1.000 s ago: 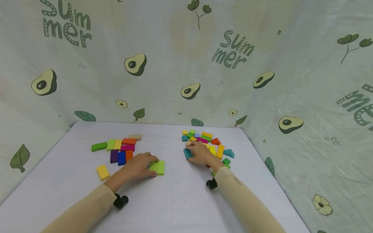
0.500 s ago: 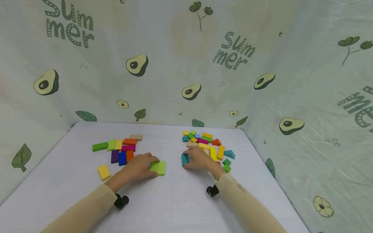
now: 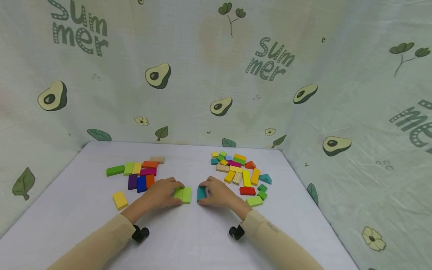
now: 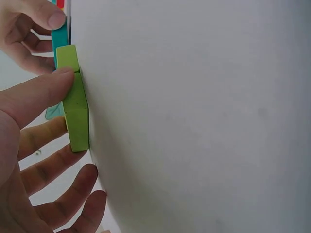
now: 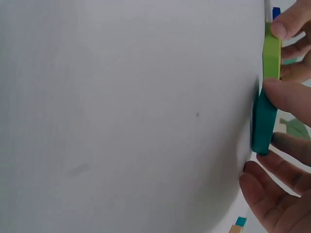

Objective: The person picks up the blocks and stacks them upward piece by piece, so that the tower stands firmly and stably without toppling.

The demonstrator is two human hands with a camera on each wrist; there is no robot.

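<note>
Two light green blocks lie side by side at the middle of the table. My left hand pinches the left one of them between thumb and fingers. Just to their right, my right hand pinches a teal block by its near and far ends, with a narrow gap from the green pair. In the left wrist view the thumb presses the near side of the green blocks. The right wrist view shows the teal block between thumb and fingertips.
At the left is a group of blocks, among them a purple block and a blue block; a yellow block lies apart. A mixed pile on the right includes a red block and a teal triangle.
My right hand has brought the teal block out of the right pile and leftward, close to the green blocks. My left hand has stayed in place on the green blocks.
</note>
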